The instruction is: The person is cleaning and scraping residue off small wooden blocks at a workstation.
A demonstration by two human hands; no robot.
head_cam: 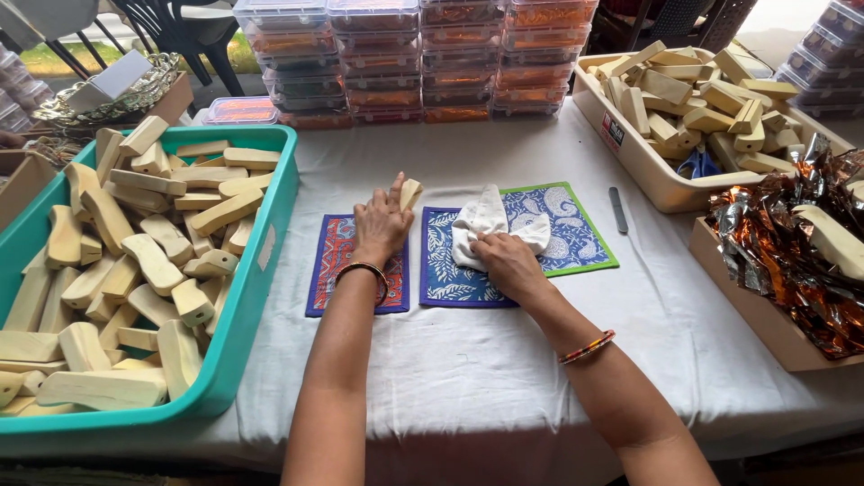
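My left hand rests flat on a small red and blue patterned mat and holds a pale wooden block at its fingertips. My right hand presses on a white cloth that lies bunched on a blue and white patterned mat with a green border. Both mats lie side by side on the white tablecloth.
A teal bin of wooden blocks stands at the left, a beige bin of blocks at the back right. Stacked clear lidded boxes line the back. A box with shiny foil wrap sits right; a grey file lies beside the mat.
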